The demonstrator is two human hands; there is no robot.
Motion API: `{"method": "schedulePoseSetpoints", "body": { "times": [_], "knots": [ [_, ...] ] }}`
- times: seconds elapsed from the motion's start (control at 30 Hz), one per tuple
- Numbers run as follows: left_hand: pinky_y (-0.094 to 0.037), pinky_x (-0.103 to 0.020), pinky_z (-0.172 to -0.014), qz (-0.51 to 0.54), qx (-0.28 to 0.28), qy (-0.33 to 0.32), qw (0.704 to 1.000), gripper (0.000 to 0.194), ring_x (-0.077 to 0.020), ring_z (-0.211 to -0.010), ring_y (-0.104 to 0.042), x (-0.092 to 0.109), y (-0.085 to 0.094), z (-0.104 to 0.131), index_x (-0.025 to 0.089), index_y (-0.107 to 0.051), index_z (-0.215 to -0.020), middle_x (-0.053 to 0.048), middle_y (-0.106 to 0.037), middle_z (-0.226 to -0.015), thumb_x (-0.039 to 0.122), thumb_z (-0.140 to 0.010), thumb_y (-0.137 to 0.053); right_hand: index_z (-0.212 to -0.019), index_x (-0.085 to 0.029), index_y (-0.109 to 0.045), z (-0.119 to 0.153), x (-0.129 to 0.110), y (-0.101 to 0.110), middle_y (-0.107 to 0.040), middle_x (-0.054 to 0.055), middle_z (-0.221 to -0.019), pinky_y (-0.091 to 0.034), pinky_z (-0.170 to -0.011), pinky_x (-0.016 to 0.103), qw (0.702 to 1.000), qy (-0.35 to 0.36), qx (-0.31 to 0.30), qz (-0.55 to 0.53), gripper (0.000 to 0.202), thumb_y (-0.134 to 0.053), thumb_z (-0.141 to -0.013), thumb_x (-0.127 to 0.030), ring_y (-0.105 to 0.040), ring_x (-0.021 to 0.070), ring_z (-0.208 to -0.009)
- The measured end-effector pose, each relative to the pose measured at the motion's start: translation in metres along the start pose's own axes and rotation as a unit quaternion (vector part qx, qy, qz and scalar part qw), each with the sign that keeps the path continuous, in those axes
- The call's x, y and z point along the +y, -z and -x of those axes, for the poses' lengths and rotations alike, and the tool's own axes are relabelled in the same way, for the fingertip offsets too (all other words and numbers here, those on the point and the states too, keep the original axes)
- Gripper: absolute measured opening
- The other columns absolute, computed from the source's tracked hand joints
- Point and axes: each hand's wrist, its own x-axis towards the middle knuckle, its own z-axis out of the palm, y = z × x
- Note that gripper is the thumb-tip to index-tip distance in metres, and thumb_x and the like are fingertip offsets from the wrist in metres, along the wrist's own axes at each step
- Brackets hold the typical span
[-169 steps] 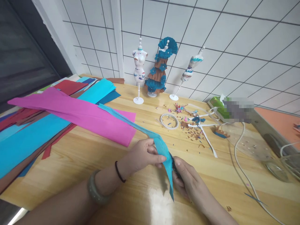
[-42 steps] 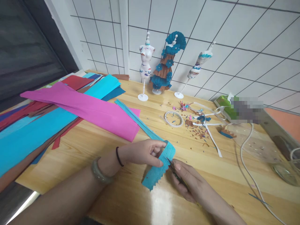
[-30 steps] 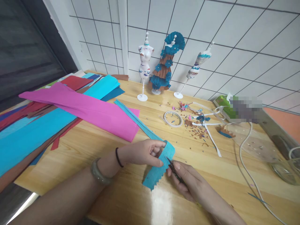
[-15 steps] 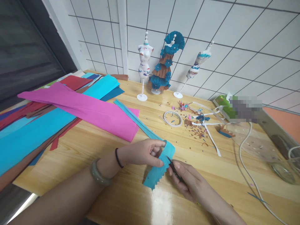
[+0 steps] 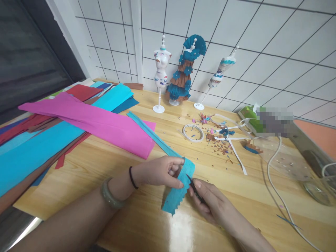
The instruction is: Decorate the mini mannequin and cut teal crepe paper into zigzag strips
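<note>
Coloured paper sheets (image 5: pixel 34 147) lie fanned over the bench (image 5: pixel 105 168) at the left, a pink sheet (image 5: pixel 91 120) on top. The left hand (image 5: pixel 160 171) pinches a teal strip (image 5: pixel 178 189) low over the bench, its near edge cut in zigzags. The right hand (image 5: pixel 210 201), just beside, grips small scissors (image 5: pixel 193 185) with the tips at the strip's edge. Behind stand three mannequins (image 5: pixel 161 70), a tape ring (image 5: pixel 193 132) and scraps (image 5: pixel 220 147)

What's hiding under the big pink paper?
Under the pink paper lie turquoise sheets and brown strips, on the wooden table. How far they reach beneath is covered.
</note>
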Motion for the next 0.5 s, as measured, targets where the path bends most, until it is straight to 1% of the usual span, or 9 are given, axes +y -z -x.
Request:
{"method": "schedulePoseSetpoints", "body": {
  "times": [0.13,0.27,0.4,0.5],
  "knots": [
    [-0.041,-0.022,-0.065,0.008,0.005,0.007,1.000,0.030,-0.0103,-0.071,-0.056,-0.0011,0.0001,0.0001,0.015,-0.053,-0.087,0.001,-0.059,-0.076,0.025,-0.067,-0.073,-0.074,-0.017,-0.049,-0.0003,0.0004,0.0003,-0.029,-0.009,-0.048,-0.014,-0.036,0.021,1.000,0.000,-0.001,-0.002,0.046,-0.036,-0.087,-0.059,-0.021,0.0051,-0.039],
    [-0.042,-0.023,-0.067,0.022,0.000,0.005,1.000,0.034,-0.0104,-0.072,-0.055,0.0012,-0.0012,0.0003,0.015,-0.051,-0.084,0.001,-0.059,-0.078,0.028,-0.064,-0.075,-0.073,-0.018,-0.048,-0.0004,0.0002,0.0002,-0.029,-0.009,-0.048,-0.013,-0.037,0.021,1.000,-0.002,0.002,-0.001,0.046,-0.036,-0.087,-0.059,-0.021,0.0053,-0.039],
    [-0.040,-0.021,-0.064,0.002,0.017,-0.018,1.000,0.029,-0.0080,-0.068,-0.050,0.0049,-0.0014,-0.0001,0.014,-0.051,-0.083,0.002,-0.054,-0.074,0.033,-0.071,-0.069,-0.074,-0.018,-0.048,0.0005,-0.0002,0.0001,-0.029,-0.009,-0.049,-0.014,-0.039,0.023,1.000,0.000,-0.008,-0.002,0.044,-0.035,-0.088,-0.057,-0.021,0.0060,-0.041],
    [-0.038,-0.021,-0.059,-0.005,0.039,-0.012,0.999,0.030,-0.0073,-0.064,-0.048,0.0058,-0.0007,-0.0012,0.013,-0.053,-0.086,0.002,-0.053,-0.073,0.040,-0.077,-0.062,-0.073,-0.019,-0.046,0.0010,-0.0012,-0.0007,-0.028,-0.008,-0.051,-0.014,-0.041,0.023,1.000,-0.003,-0.011,0.001,0.043,-0.035,-0.088,-0.057,-0.021,0.0068,-0.044]
  ]
}}
